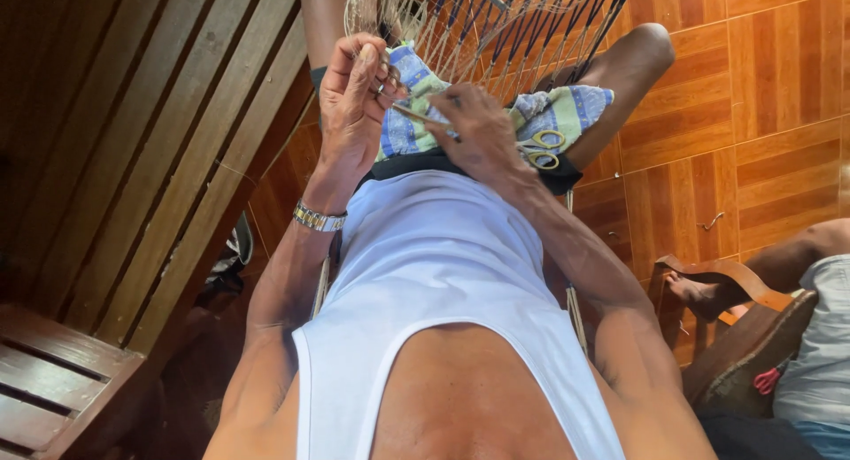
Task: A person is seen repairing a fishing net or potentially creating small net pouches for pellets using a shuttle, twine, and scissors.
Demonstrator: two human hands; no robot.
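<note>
My left hand (354,101) is raised over my lap, its fingers pinching the strands of a net (496,26) that stretches away from me. My right hand (478,128) holds a thin netting needle (418,115) pointed toward the left hand. A blue, green and white striped cloth (558,110) lies across my lap under both hands. Small scissors with yellow handles (542,148) rest on the cloth just right of my right hand. A metal watch (319,218) is on my left wrist.
A slatted wooden wall (150,150) rises on the left, with a wooden bench (53,380) below it. Orange-brown floor tiles (761,97) lie to the right. Another person's leg (761,270) rests on a wooden chair arm (717,274) at the lower right.
</note>
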